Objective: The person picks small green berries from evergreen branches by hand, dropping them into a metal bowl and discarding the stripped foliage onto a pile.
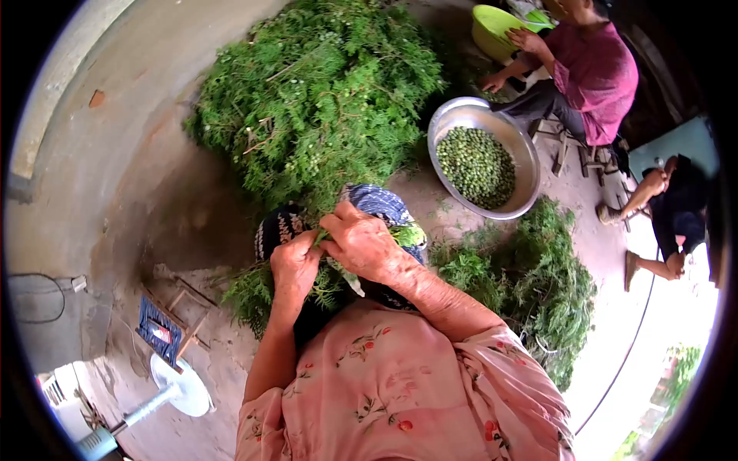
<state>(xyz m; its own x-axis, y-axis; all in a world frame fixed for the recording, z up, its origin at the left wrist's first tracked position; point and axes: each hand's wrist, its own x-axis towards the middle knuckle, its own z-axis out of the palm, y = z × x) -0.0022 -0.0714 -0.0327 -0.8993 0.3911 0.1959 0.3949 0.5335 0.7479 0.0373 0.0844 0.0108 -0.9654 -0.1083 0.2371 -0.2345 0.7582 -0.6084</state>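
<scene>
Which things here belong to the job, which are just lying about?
Likely in the job:
- green sprig between left hand and right hand
- large heap of feathery branches
- smaller branch pile
- metal basin of berry-like green fruit

Likely lying about:
- low woven-seat stool
- round-based white stand
- reddish fragment

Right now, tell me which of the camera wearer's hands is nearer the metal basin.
Right. The right hand is below and left of the metal basin in the picture; the left hand is farther left, beyond the right.
</scene>
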